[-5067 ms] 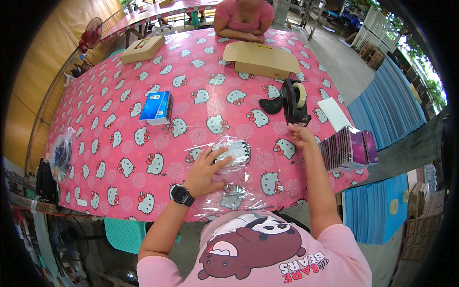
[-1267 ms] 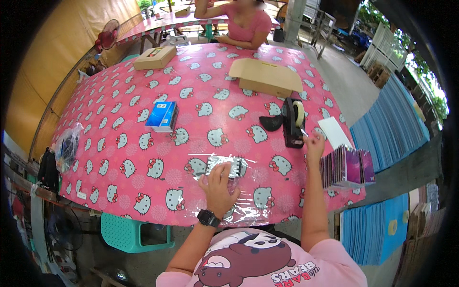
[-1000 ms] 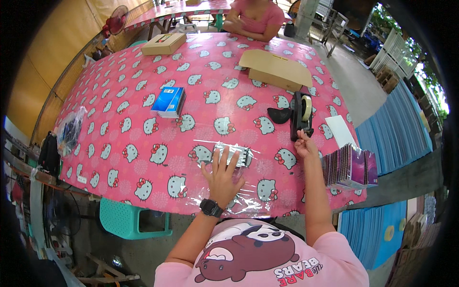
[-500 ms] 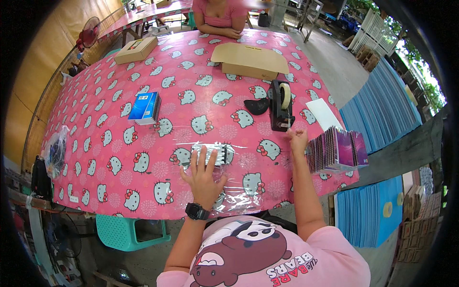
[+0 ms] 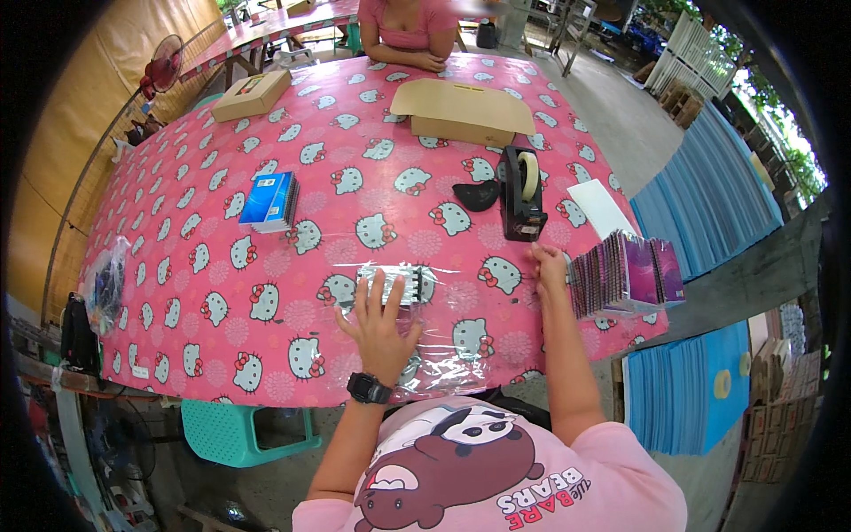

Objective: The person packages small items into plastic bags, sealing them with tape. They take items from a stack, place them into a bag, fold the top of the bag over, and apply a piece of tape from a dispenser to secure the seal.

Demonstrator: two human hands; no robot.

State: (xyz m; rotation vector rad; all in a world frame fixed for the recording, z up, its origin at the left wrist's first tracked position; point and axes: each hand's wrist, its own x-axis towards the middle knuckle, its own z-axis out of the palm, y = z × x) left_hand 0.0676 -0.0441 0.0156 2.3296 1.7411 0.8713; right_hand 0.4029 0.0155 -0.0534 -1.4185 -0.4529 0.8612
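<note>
My left hand [image 5: 379,324] lies with fingers spread on a small spiral notebook or stack [image 5: 387,285], silvery white with a black binding. Clear plastic film [image 5: 443,359] extends around and below it, toward the table's near edge. My right hand [image 5: 551,266] is pinched just in front of the black tape dispenser [image 5: 523,208], on what appears to be a thin strip of tape, hard to make out. A pale tape roll [image 5: 529,176] sits in the dispenser. Right of that hand stands a row of purple spiral notebooks [image 5: 620,275].
Blue notebooks [image 5: 269,201] lie left of centre. A black curved piece [image 5: 477,196] rests beside the dispenser, and a white sheet [image 5: 600,211] lies right. Farther back are a cardboard piece [image 5: 461,111], a box [image 5: 252,95] and a seated person [image 5: 406,35]. Blue stacks [image 5: 709,195] flank the table.
My right hand has drawn slightly back from the dispenser, toward me. My left hand stays on the silvery white notebook.
</note>
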